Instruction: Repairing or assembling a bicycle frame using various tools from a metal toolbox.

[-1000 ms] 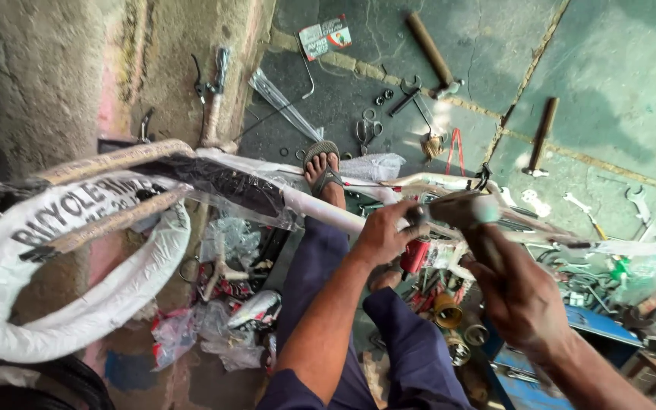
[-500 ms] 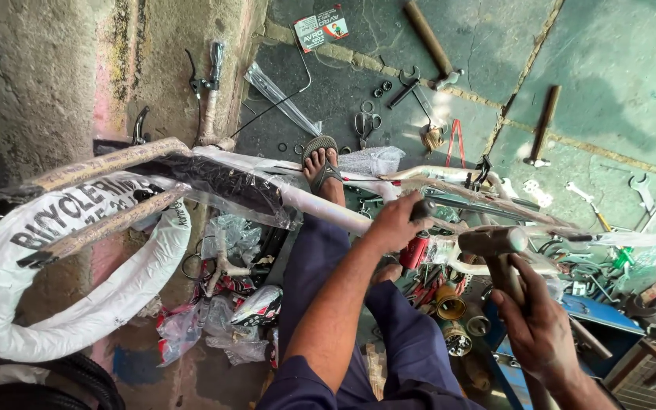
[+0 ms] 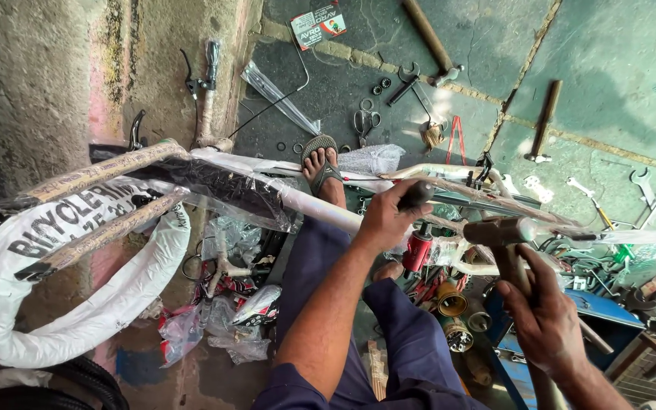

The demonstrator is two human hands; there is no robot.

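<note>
left hand: bare, no glove | right hand: bare | arms: sleeveless as far as visible | legs: dark blue trousers | foot: grey-green flip-flop, possibly rubber

The right hand closes around a brown wooden hammer handle, and the handle's lower end is hidden under the fingers. That arm is cut off at the 5 o'clock edge. The left hand covers most of a short dark grip. The white wrapped bicycle frame runs off at 9 o'clock. Small silver tools at 2 o'clock are too tiny to tell.
</note>
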